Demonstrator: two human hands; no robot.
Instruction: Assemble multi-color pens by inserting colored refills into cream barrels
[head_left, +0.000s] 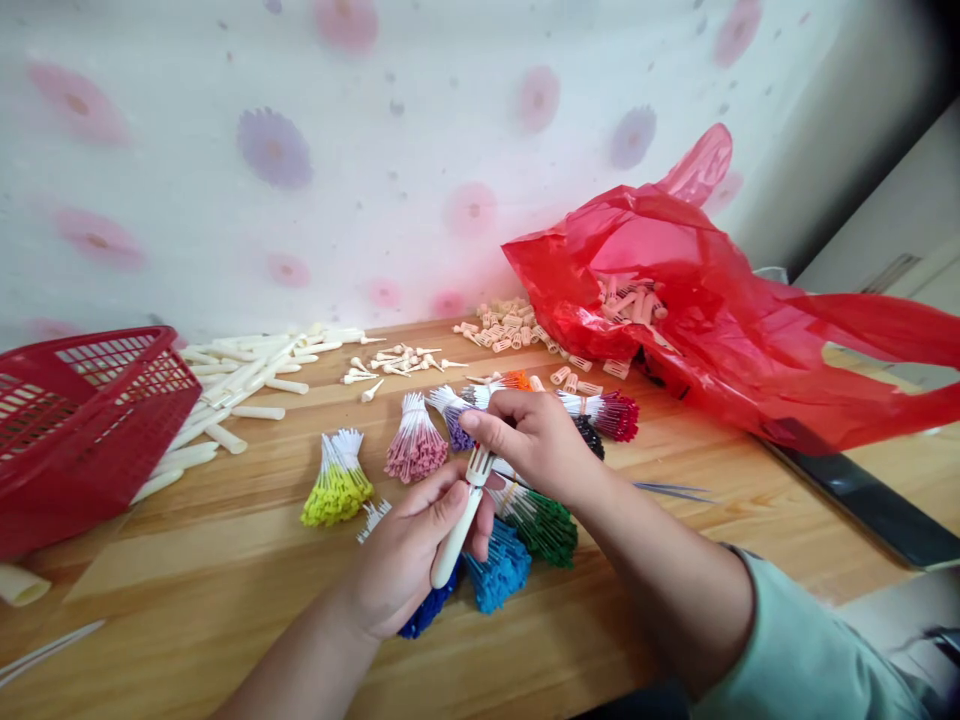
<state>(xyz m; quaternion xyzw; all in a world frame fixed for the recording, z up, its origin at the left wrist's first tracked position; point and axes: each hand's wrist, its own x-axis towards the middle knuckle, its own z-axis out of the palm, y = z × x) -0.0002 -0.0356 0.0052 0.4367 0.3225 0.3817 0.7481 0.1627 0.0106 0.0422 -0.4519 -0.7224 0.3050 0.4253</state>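
Observation:
A cream plastic tube (456,537) with a slotted cap piece (480,466) at its upper end is held tilted over the table. My left hand (411,550) grips the tube, thumb on its near side and fingers behind it. The fingers of my right hand (536,440) are closed round the top of the slotted piece, hiding its tip. Beneath and around my hands lie tied bundles of thin white sticks with coloured ends: yellow (337,480), pink (416,440), green (541,522), light blue (498,568) and dark blue (429,608).
At the left, a red basket (97,430) stands beside piled cream tubes (240,385). Small pointed pieces (397,361) and slotted pieces (506,325) lie at the back. A red plastic bag (675,260) holding more pieces is at the right, near a black phone-like slab (870,505).

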